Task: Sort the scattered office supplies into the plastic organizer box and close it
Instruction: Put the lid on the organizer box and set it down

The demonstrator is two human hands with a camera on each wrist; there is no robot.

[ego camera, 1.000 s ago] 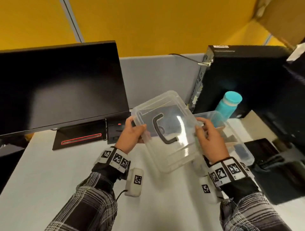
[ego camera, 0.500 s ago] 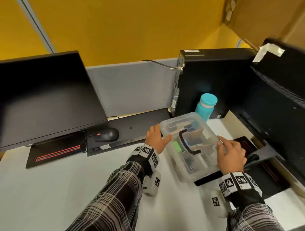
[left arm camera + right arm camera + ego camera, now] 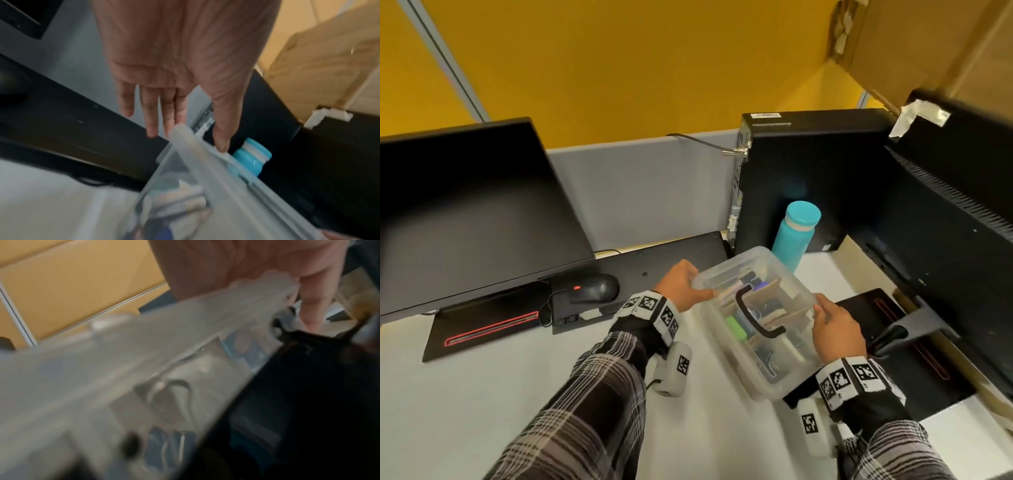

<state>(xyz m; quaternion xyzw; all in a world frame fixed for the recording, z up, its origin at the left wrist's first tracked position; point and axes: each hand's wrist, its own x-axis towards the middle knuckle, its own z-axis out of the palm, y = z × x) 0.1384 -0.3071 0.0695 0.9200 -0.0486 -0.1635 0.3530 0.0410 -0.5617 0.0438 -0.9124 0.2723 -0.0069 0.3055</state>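
One clear plastic organizer box point(image 3: 753, 318) sits on the white desk point(image 3: 482, 394), its near right corner overlapping the black base of the right-hand monitor point(image 3: 945, 246). Its clear lid point(image 3: 726, 274) lies on top, and one black carry handle point(image 3: 756, 317) lies flat across the middle. Through the plastic you can make out cardboard dividers and supplies in the compartments — one green piece near the left side is the plainest; the others blur together. Two hands are on the box. The left hand point(image 3: 681, 286) is at the far left edge: from the left wrist view its fingers point(image 3: 153, 123) run out nearly straight beside the lid's corner and the thumb tip presses down on the rim, so the hold is wide and loose, not a clasp. The right hand point(image 3: 837, 330) is at the right edge of the lid with its fingers bent over the rim; the right wrist view is blurred, but the thumb sits above the edge and a finger shows below it, pinching the lid. Behind the box stands one teal bottle point(image 3: 796, 236), upright against one black computer tower point(image 3: 808, 178). Two monitors are on the desk — the left monitor point(image 3: 465, 212) has one black mouse point(image 3: 594, 289) beside its base.
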